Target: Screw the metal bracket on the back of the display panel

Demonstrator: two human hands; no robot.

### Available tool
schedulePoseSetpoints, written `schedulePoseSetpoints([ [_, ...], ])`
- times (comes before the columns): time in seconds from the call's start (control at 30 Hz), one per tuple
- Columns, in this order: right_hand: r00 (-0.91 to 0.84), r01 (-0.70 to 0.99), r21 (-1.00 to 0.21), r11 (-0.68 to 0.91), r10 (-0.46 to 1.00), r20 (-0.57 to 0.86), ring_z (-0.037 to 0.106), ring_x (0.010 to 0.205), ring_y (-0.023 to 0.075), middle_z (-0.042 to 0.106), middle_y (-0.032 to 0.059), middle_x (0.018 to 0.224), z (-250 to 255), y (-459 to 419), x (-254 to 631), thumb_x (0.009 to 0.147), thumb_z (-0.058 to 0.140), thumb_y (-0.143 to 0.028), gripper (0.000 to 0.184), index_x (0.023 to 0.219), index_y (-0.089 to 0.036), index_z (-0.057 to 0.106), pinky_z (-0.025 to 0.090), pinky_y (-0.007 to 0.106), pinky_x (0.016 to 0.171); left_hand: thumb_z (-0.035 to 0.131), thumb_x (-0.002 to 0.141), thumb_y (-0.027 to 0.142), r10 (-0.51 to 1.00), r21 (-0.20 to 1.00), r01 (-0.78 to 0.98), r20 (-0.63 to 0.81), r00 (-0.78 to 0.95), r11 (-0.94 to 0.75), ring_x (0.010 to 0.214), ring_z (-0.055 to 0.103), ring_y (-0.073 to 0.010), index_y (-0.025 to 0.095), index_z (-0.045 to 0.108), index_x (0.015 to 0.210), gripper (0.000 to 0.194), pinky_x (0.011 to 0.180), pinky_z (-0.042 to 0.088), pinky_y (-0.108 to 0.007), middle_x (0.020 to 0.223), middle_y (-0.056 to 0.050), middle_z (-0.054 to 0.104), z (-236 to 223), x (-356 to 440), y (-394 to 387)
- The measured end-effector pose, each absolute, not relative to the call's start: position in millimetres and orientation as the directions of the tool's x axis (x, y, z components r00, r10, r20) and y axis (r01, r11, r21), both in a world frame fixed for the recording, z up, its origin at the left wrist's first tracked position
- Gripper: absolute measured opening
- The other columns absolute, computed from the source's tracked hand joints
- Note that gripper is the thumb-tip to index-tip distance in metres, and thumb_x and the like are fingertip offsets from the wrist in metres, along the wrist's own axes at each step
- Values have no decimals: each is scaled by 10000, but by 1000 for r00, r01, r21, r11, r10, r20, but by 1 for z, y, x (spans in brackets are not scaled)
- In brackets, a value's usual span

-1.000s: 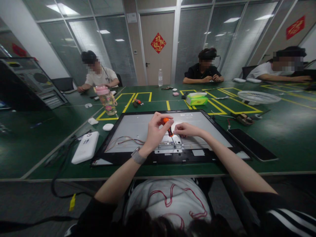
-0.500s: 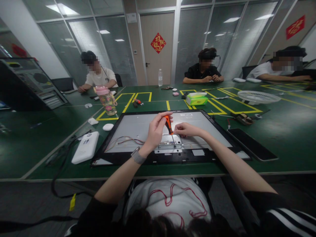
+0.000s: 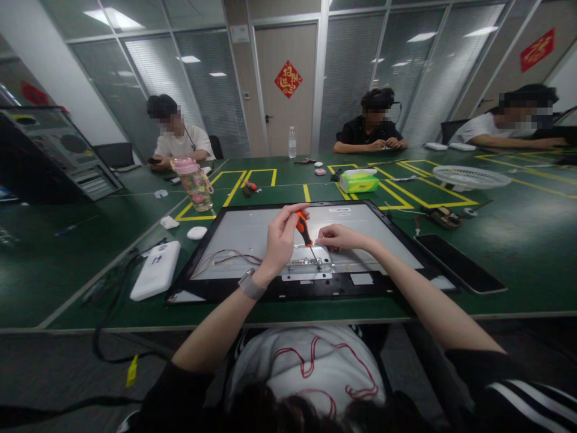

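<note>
My left hand is closed around the orange and black handle of a screwdriver. The shaft leans, with its tip down at a metal bracket on the back of a flat display panel. This panel has a grey metal back and a black frame and lies flat on the table before me. My right hand is just right of the screwdriver, fingers curled together over the panel; what they hold, if anything, is hidden. Thin cables lie across the panel's left part.
Left of the panel lie a white power bank and a white round case; a pink-lidded bottle stands beyond. To the right is a black phone. Farther back are a tissue pack, a fan grille and three seated people.
The screwdriver's handle has tilted left with my left hand, while its tip stays at the bracket. My right hand has hardly moved. The person at far left now holds a dark object.
</note>
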State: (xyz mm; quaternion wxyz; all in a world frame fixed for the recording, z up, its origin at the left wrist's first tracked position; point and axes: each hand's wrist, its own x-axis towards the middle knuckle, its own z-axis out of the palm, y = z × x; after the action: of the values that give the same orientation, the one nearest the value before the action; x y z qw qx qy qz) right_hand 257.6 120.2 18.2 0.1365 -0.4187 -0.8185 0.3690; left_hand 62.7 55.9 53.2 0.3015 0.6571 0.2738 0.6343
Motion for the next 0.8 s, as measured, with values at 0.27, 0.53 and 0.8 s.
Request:
schedulePoseSetpoints([
  [0.27, -620, 568, -734, 373, 780, -84, 492, 491, 97, 506, -18, 549, 16, 121, 258, 775, 545, -530, 392, 782, -139, 581, 376, 200, 441, 564, 851, 327, 753, 764, -27, 642, 144, -645, 812, 572, -124, 223, 661, 1030, 228, 744, 481, -247, 936, -45, 593, 55, 67, 53],
  [0.53, -614, 587, -716, 377, 784, -90, 499, 491, 102, 513, -17, 545, 15, 122, 259, 782, 528, -565, 428, 796, -141, 582, 377, 202, 436, 399, 926, 242, 756, 771, -140, 637, 151, -622, 841, 590, -138, 199, 624, 1045, 258, 795, 461, -282, 871, -42, 615, 53, 64, 56],
  [0.8, -620, 571, -727, 380, 781, -79, 493, 490, 94, 512, -17, 555, 15, 122, 258, 772, 535, -570, 432, 778, -141, 578, 374, 199, 444, 564, 852, 293, 730, 734, 6, 676, 100, -680, 749, 560, -103, 197, 664, 921, 155, 704, 455, -232, 859, -26, 558, 55, 66, 54],
])
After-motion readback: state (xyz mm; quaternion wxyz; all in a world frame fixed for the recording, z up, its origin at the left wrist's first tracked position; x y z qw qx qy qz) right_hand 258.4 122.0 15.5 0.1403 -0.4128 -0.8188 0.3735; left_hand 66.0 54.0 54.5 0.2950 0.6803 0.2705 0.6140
